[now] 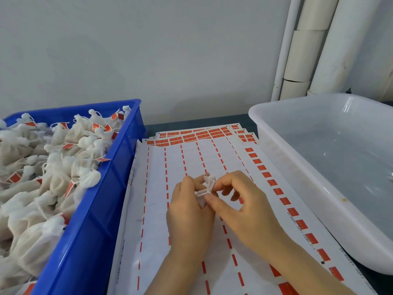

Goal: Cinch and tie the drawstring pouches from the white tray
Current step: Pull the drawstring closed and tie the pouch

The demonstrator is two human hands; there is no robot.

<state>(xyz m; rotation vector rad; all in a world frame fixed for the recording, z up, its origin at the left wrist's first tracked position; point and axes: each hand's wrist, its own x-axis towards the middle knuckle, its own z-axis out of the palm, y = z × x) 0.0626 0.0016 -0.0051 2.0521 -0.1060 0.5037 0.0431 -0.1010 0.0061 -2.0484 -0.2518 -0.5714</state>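
1. While reading from 9 o'clock: blue crate (pixel 119 171), heaped with tied pouches (pixel 63 167), red tags showing.
2. Near 6 o'clock, above the label sheets (pixel 191 158): left hand (pixel 189 216), fingers curled round the pouch (pixel 205 188), holding its body.
3. Touching it on the right: right hand (pixel 244 207), thumb and forefinger pinching the pouch's gathered mouth, other fingers loosely bent.
4. At 3 o'clock: white tray (pixel 265 128), contents hard to make out.
5. Probably mid-cinch. Next: pull the drawstring tight and knot it without slackening the left grip. String itself too fine to see.
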